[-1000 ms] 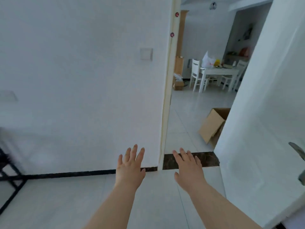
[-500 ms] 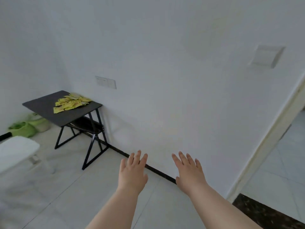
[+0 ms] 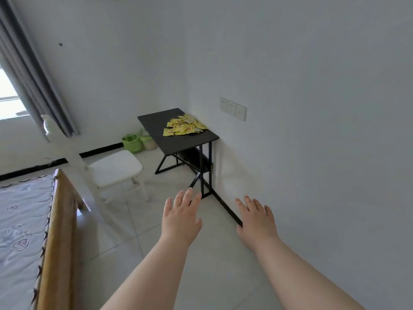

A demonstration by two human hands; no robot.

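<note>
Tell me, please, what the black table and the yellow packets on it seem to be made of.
Table: matte dark board top, probably laminate, on thin black metal-looking legs. Packets: thin printed sachets, likely plastic film or paper, lying crumpled.

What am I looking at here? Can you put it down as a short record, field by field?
Hands: left hand and right hand, both open, holding nothing
Table: black table against the wall, ahead of the hands
On it: heap of yellow packets
Nearby: white chair, green bag on the floor
Left edge: bed, grey curtain
Wall: socket plate
</note>
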